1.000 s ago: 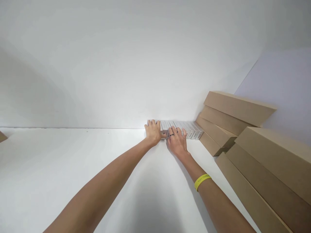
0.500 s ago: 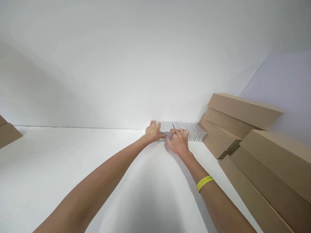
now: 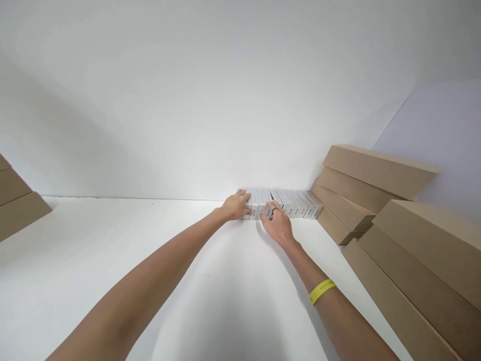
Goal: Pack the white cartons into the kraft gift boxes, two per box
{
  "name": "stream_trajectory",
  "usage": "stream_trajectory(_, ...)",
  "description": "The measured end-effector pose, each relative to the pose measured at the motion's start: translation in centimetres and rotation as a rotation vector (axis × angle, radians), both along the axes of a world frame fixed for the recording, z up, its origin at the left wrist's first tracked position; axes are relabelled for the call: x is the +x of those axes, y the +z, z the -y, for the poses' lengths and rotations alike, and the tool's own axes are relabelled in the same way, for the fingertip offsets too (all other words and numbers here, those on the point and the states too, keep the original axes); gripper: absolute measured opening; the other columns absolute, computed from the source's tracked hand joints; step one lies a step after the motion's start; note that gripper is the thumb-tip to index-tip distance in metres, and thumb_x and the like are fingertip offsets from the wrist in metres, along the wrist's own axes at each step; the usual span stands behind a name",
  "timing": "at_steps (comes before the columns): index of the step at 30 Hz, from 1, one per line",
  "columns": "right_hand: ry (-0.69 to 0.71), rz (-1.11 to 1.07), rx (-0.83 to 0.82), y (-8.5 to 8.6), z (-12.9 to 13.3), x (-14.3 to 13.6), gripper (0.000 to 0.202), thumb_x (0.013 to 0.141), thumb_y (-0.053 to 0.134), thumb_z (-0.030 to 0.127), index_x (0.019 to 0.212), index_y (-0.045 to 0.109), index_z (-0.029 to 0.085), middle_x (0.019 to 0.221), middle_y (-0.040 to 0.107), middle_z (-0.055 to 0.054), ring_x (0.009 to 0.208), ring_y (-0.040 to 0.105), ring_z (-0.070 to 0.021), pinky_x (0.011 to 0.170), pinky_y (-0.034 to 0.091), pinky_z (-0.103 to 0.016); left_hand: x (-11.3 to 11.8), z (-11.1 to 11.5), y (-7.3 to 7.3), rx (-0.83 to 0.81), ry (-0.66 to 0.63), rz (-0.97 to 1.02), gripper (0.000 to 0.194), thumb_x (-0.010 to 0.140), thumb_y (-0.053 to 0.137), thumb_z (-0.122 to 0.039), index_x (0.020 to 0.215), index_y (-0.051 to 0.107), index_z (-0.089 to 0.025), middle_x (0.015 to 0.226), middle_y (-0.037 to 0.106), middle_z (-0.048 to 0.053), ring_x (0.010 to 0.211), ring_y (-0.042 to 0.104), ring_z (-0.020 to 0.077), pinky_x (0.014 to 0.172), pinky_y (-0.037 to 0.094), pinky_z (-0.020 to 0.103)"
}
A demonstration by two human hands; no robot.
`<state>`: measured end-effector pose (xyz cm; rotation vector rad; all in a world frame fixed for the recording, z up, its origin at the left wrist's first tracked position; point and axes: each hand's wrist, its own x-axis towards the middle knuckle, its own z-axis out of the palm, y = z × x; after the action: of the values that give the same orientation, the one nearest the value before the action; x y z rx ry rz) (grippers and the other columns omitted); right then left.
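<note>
A row of small white boxes (image 3: 296, 203) with dark print on their fronts stands against the back wall. My left hand (image 3: 237, 204) is wrapped round the left end of the row, its thumb at the front and its fingers over the top. On the front of the boxes, near the middle-left of the row, rests my right hand (image 3: 277, 220), with a dark ring on one finger and its thumb and fingers apart around a box. A thin dark gap shows between two boxes just above that hand.
Long brown cardboard boxes (image 3: 379, 175) are stacked at the right, touching the row's right end. More brown boxes (image 3: 18, 200) stand at the far left. A white wall (image 3: 210, 100) rises behind the white surface (image 3: 112, 230).
My right hand's fingers have drawn back from the tops of the boxes and spread less. The left hand has shifted slightly, uncovering more box fronts between the hands. The view has moved a little left.
</note>
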<state>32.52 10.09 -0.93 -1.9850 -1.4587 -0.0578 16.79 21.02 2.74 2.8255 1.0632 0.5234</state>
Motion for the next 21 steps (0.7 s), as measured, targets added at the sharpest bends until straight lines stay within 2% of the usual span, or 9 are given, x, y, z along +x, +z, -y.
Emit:
stream_trajectory(4,0.008,-0.056,-0.002,0.0,1.3,-0.5,0.042,0.098,0.063,0.043,0.133,0.059,0.021,0.144,0.055,-0.011,0.120,0.061,-0.0237,0.104,0.052,-0.049,-0.5,1.1,-0.1,0.012,-0.023,-0.020,0.037,0.101,0.064,-0.036,0.133,0.060,-0.018,0.137,0.061,0.012,0.117,0.064,0.0264,0.098,0.057,0.049)
stream_trajectory(6,0.011,-0.071,-0.008,0.1,2.4,-0.9,0.042,0.099,0.062,0.044,0.134,0.058,0.022,0.145,0.055,-0.011,0.117,0.063,-0.0222,0.103,0.053,-0.047,-1.1,2.0,-0.2,0.008,-0.041,-0.038,0.041,0.099,0.066,-0.034,0.136,0.059,-0.019,0.144,0.056,0.013,0.126,0.060,0.0294,0.103,0.054,0.052)
stream_trajectory(10,0.037,-0.079,-0.044,0.4,5.7,-2.3,0.043,0.099,0.059,0.044,0.136,0.059,0.021,0.142,0.060,-0.012,0.110,0.066,-0.0206,0.100,0.055,-0.043,-3.2,4.5,-0.3,-0.018,-0.107,-0.104,0.067,0.088,0.075,-0.019,0.147,0.045,-0.015,0.160,0.039,0.022,0.154,0.032,0.0373,0.114,0.047,0.049)
stream_trajectory(12,0.059,-0.076,-0.069,0.8,8.0,-3.3,0.045,0.099,0.057,0.044,0.137,0.060,0.019,0.146,0.058,-0.013,0.103,0.069,-0.0199,0.100,0.055,-0.041,-4.7,6.1,-0.3,-0.032,-0.152,-0.140,0.072,0.087,0.074,-0.014,0.150,0.039,-0.012,0.164,0.032,0.025,0.157,0.023,0.0392,0.115,0.047,0.049)
stream_trajectory(15,0.091,-0.073,-0.100,1.2,12.1,-4.8,0.049,0.097,0.052,0.047,0.138,0.061,0.022,0.158,0.047,-0.010,0.079,0.070,-0.0148,0.093,0.059,-0.037,-7.2,8.9,-0.3,-0.052,-0.206,-0.180,0.073,0.089,0.071,-0.012,0.152,0.035,-0.010,0.167,0.026,0.028,0.158,0.019,0.0405,0.115,0.047,0.051)
stream_trajectory(18,0.127,-0.057,-0.117,1.0,16.9,-6.1,0.051,0.098,0.046,0.049,0.138,0.063,0.022,0.161,0.043,-0.007,0.061,0.065,-0.0109,0.074,0.064,-0.038,-10.0,12.3,-0.7,-0.056,-0.271,-0.191,0.077,0.089,0.069,-0.009,0.155,0.029,-0.013,0.168,0.022,0.027,0.159,0.015,0.0398,0.114,0.049,0.053)
stream_trajectory(21,0.203,0.116,-0.071,0.2,21.8,-7.0,0.049,0.101,0.044,0.046,0.140,0.060,0.021,0.157,0.048,-0.011,0.051,0.061,-0.0092,0.052,0.061,-0.035,-12.9,16.1,-1.3,-0.040,-0.392,-0.152,0.086,0.090,0.064,-0.003,0.161,0.018,-0.018,0.170,0.017,0.027,0.159,0.011,0.0400,0.107,0.055,0.055)
